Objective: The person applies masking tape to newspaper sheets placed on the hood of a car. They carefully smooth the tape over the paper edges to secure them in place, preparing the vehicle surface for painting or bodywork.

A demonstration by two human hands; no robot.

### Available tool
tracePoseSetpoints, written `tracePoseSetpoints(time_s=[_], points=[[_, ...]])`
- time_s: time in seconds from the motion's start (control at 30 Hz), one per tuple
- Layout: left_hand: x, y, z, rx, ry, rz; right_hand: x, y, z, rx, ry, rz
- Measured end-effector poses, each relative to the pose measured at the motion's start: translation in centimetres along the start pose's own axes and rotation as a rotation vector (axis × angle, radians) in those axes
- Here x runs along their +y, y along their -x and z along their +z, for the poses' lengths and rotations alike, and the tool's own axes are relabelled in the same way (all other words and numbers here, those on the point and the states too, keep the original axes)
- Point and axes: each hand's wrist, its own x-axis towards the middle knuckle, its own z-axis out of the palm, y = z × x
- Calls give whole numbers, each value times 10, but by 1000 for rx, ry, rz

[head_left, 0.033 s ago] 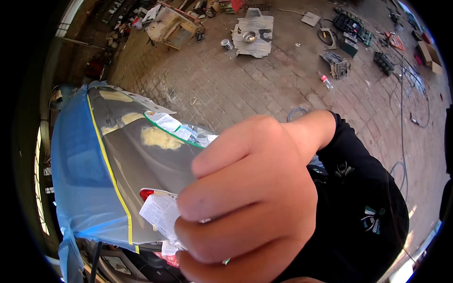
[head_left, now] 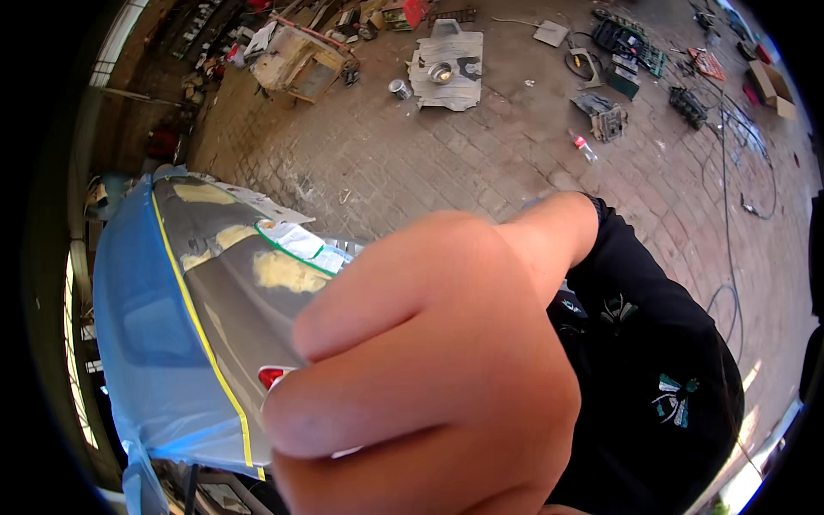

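Note:
My right hand point(head_left: 429, 360) fills the middle of the view, very close, its fingers curled inward. A small white bit shows between two fingers; what they hold, if anything, is hidden. Behind it lies a car body panel point(head_left: 227, 296) in dull grey, with pale yellow filler patches point(head_left: 287, 269). Blue plastic film point(head_left: 133, 292) covers the part on the left, edged by yellow tape point(head_left: 200, 328). Along the far edge runs green tape point(head_left: 296, 251) with white paper point(head_left: 276, 232). Beside my fingers a red lamp point(head_left: 269, 376) peeks out. My left hand cannot be made out.
On the brick floor point(head_left: 360, 137) lie a flat grey sheet point(head_left: 468, 73) bearing a metal bowl point(head_left: 440, 74), a can point(head_left: 399, 88), a plastic bottle point(head_left: 583, 148), a tool case point(head_left: 620, 41) and a cable point(head_left: 728, 206). A wooden workbench point(head_left: 300, 73) stands at the far left.
My right hand has come lower and further left, looking larger. It now covers the printed paper near the red lamp. The whole view has shifted slightly.

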Motion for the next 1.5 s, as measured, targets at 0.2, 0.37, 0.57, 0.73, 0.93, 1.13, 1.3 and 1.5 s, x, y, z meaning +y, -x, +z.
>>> tracePoseSetpoints(time_s=[0.2, 0.37, 0.57, 0.73, 0.93, 1.13, 1.3, 1.5], points=[[16, -95, 15, -118, -87, -70, 79, -20, 3, -10, 36, 15], [16, -192, 3, -160, -102, -40, 156, -1, 35, -65, 17, 47], [10, -319, -51, -143, -48, -30, 277, 17, 105, -121, -43, 58], [37, -417, -113, -98, -31, -25, 382, 20, 172, -143, -121, 66], [55, -537, -159, -115, 16, -32, 502, 43, 227, -194, -141, 138], [53, -676, -213, -36, 13, 0, 642, 133, 266, -347, -247, 276], [33, -820, -270, 131, -333, 300, 787, 251, 281, -732, -364, 546], [115, -982, -334, 259, 9, 82, 923, 339, 303, -876, -123, 929]])
